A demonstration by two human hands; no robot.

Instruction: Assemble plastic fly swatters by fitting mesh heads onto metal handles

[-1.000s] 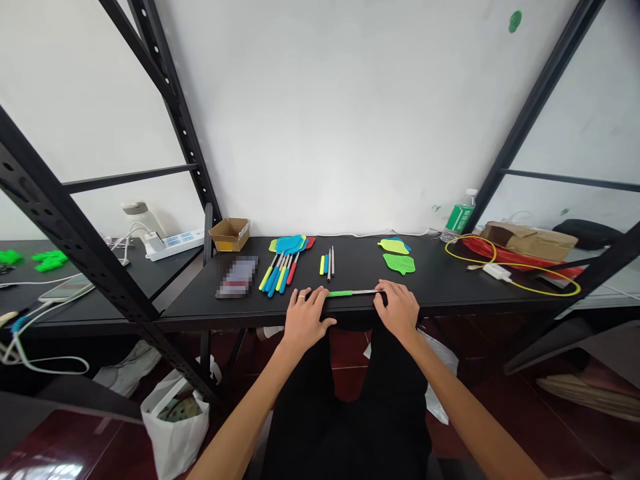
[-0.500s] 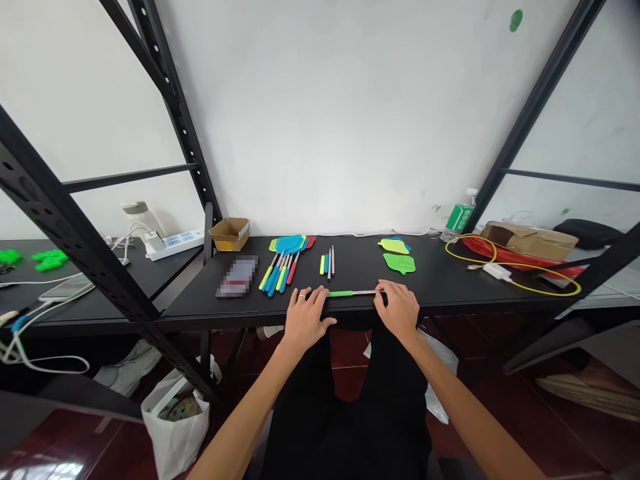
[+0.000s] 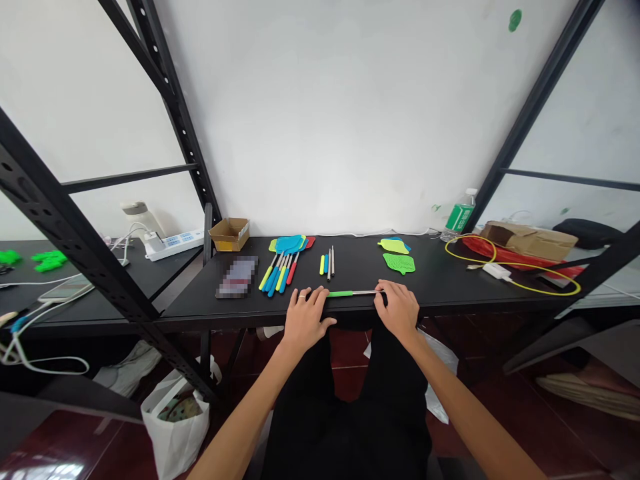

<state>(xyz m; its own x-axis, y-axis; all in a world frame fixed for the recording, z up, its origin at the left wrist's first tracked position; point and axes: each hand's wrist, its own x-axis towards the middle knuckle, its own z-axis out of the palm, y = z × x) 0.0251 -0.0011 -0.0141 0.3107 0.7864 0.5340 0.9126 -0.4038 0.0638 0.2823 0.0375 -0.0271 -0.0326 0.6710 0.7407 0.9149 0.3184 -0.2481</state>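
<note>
A thin metal rod with a green handle (image 3: 341, 294) lies crosswise near the table's front edge, between my hands. My left hand (image 3: 306, 319) has its fingers over the handle's left end, its thumb set apart below. At the rod's other end, the curled fingers of my right hand (image 3: 399, 308) grip and hide the tip. Beyond it lie a green fly swatter head (image 3: 401, 263) and a yellow one (image 3: 394, 247), with a blue one partly beneath. Loose handles, yellow (image 3: 322, 265) and blue (image 3: 326, 263), sit beside two metal rods (image 3: 331, 263). Several assembled fly swatters (image 3: 290, 245) are piled left.
A small open cardboard box (image 3: 230, 235) and a blurred flat object (image 3: 237, 277) occupy the table's left part. On the right are a water bottle (image 3: 459, 217), a yellow cable (image 3: 545, 288), red plastic and a brown package (image 3: 530, 240). Black shelf posts (image 3: 80, 233) rise at both sides.
</note>
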